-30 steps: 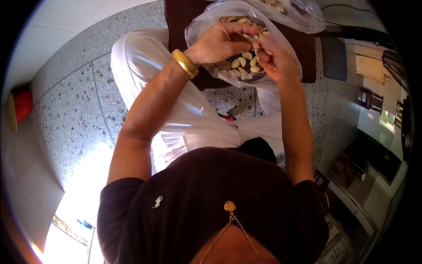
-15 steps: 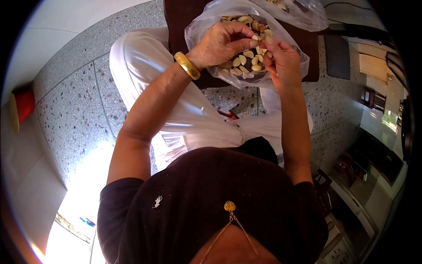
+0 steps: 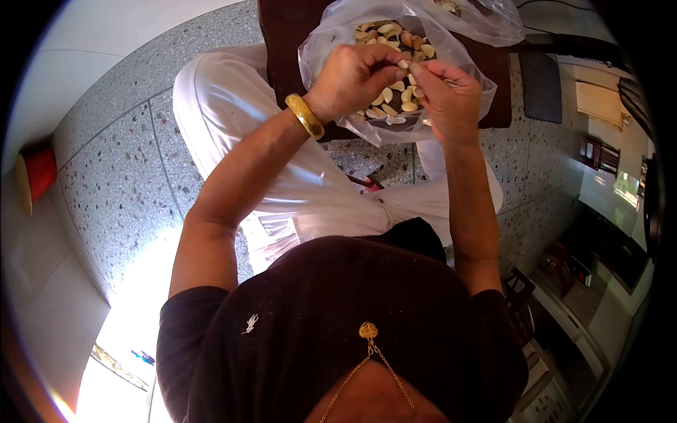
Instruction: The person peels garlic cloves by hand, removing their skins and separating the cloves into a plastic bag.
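Several pale, peeled-looking garlic cloves [image 3: 410,107] lie in an open clear plastic bag [image 3: 462,62], with a few browner ones at its far side. Over the bag, my left hand [image 3: 357,79], with a gold bangle at the wrist, pinches a small pale clove between thumb and index finger. Close against it on the right, my right hand [image 3: 451,99] has its thumb and index finger pressed together at the same clove. The fingertips of both hands nearly touch, and they partly hide the clove.
The bag rests on a dark brown surface [image 3: 499,106]. Another plastic bag [image 3: 497,25] lies behind it at the right. Below are white-trousered legs on a speckled floor [image 3: 120,169]. A red object [image 3: 39,169] stands far left, and a dark mat [image 3: 541,88] lies right.
The left hand has shifted slightly down and left, and its fingers stay pinched. The right fingers have come together near the left fingertips. More cloves show at the bag's far side.
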`<action>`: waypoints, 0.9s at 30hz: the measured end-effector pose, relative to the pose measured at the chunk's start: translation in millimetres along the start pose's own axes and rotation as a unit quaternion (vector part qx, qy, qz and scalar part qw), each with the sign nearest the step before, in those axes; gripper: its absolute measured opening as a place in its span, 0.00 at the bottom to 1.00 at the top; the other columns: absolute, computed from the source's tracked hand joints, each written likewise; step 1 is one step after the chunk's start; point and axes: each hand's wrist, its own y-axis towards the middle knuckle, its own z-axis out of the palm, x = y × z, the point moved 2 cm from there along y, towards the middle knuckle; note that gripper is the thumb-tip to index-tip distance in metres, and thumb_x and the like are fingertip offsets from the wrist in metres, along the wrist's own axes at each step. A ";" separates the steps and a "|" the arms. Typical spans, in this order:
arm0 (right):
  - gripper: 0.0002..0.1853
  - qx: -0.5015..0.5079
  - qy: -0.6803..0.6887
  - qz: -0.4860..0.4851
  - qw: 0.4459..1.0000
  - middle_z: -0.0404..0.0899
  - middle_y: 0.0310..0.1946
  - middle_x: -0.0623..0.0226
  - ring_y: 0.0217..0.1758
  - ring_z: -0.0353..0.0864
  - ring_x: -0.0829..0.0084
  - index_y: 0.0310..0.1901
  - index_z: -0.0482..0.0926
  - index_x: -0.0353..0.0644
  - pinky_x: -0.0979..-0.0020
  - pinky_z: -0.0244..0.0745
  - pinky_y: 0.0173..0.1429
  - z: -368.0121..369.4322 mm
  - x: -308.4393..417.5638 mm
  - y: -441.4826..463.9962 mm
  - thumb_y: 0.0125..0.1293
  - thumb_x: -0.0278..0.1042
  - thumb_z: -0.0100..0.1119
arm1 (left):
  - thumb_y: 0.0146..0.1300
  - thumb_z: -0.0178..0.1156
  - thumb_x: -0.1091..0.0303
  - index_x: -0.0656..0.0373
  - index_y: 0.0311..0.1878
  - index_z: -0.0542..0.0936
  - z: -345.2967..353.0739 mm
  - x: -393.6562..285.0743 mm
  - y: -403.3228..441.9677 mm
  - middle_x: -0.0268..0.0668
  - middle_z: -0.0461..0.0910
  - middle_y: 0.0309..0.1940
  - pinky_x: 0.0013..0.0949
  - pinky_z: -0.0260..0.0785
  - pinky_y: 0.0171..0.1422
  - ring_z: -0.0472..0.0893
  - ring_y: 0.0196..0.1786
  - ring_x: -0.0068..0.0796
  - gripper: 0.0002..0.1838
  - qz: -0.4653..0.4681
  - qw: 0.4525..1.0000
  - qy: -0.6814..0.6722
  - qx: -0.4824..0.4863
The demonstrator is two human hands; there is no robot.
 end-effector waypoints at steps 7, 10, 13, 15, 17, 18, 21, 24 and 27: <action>0.02 -0.020 -0.066 -0.082 0.994 0.78 0.24 0.70 0.23 0.72 0.86 0.29 0.79 0.32 0.84 0.67 0.27 4.8 0.5 0.4 0.53 0.21 0.60 | 0.53 0.63 0.70 0.60 0.36 0.80 -0.1 -0.7 -2.2 0.37 0.80 0.22 0.26 0.72 0.29 0.80 0.24 0.26 0.07 0.005 0.999 0.032 -0.025; 0.02 -0.023 -0.126 -0.130 0.983 0.78 0.24 0.70 0.24 0.72 0.85 0.29 0.78 0.31 0.83 0.68 0.29 1.4 -8.1 4.6 0.52 0.20 0.59 | 0.53 0.63 0.71 0.60 0.35 0.80 0.3 0.3 -3.0 0.37 0.80 0.22 0.24 0.71 0.28 0.80 0.24 0.22 0.07 -0.007 0.998 0.060 -0.025; 0.02 -0.038 -0.133 -0.125 0.982 0.76 0.23 0.71 0.24 0.71 0.86 0.29 0.78 0.32 0.84 0.65 0.27 1.2 -12.3 4.7 0.54 0.21 0.58 | 0.55 0.62 0.72 0.62 0.35 0.80 4.0 3.4 -5.0 0.35 0.80 0.22 0.22 0.71 0.29 0.79 0.25 0.18 0.06 -0.045 0.998 -0.019 -0.028; 0.02 -0.047 -0.130 -0.099 0.985 0.73 0.21 0.75 0.21 0.67 0.89 0.29 0.79 0.35 0.86 0.59 0.21 0.6 -14.3 3.6 0.58 0.22 0.57 | 0.56 0.61 0.73 0.64 0.37 0.79 4.5 4.2 -4.0 0.34 0.80 0.24 0.21 0.72 0.32 0.79 0.29 0.16 0.06 -0.061 0.995 -0.072 -0.005; 0.02 -0.043 -0.077 -0.023 0.996 0.73 0.21 0.75 0.21 0.68 0.88 0.31 0.79 0.36 0.86 0.60 0.22 -0.5 -10.8 1.5 0.58 0.24 0.58 | 0.58 0.60 0.74 0.65 0.38 0.78 3.7 4.3 -2.8 0.34 0.80 0.27 0.20 0.73 0.35 0.79 0.31 0.17 0.07 -0.082 0.987 -0.138 0.014; 0.03 -0.042 -0.051 0.015 0.998 0.73 0.21 0.75 0.21 0.68 0.88 0.32 0.79 0.36 0.87 0.60 0.22 -0.8 -7.6 -0.3 0.58 0.25 0.59 | 0.58 0.59 0.74 0.65 0.39 0.77 3.6 3.1 -1.1 0.34 0.80 0.28 0.20 0.73 0.36 0.79 0.32 0.17 0.07 -0.094 0.979 -0.178 0.023; 0.05 -0.058 -0.047 0.005 0.997 0.74 0.22 0.75 0.22 0.69 0.87 0.35 0.79 0.36 0.87 0.62 0.24 1.6 3.7 -4.7 0.59 0.27 0.60 | 0.59 0.58 0.75 0.66 0.41 0.76 4.8 0.9 1.5 0.35 0.80 0.31 0.21 0.74 0.39 0.79 0.35 0.18 0.07 -0.107 0.967 -0.228 0.033; 0.06 -0.012 -0.048 -0.038 0.998 0.75 0.23 0.75 0.22 0.69 0.87 0.35 0.79 0.35 0.87 0.63 0.27 4.6 7.3 -2.7 0.58 0.27 0.61 | 0.59 0.57 0.75 0.66 0.41 0.76 4.0 0.9 1.1 0.35 0.80 0.31 0.21 0.75 0.40 0.79 0.35 0.18 0.07 -0.097 0.973 -0.207 0.033; 0.06 -0.005 -0.113 -0.101 0.988 0.78 0.24 0.70 0.25 0.74 0.85 0.32 0.79 0.31 0.85 0.69 0.29 8.7 9.8 -2.6 0.57 0.26 0.61 | 0.59 0.57 0.76 0.66 0.40 0.76 3.6 0.8 -0.2 0.35 0.80 0.31 0.21 0.75 0.41 0.79 0.35 0.19 0.07 -0.094 0.979 -0.175 0.035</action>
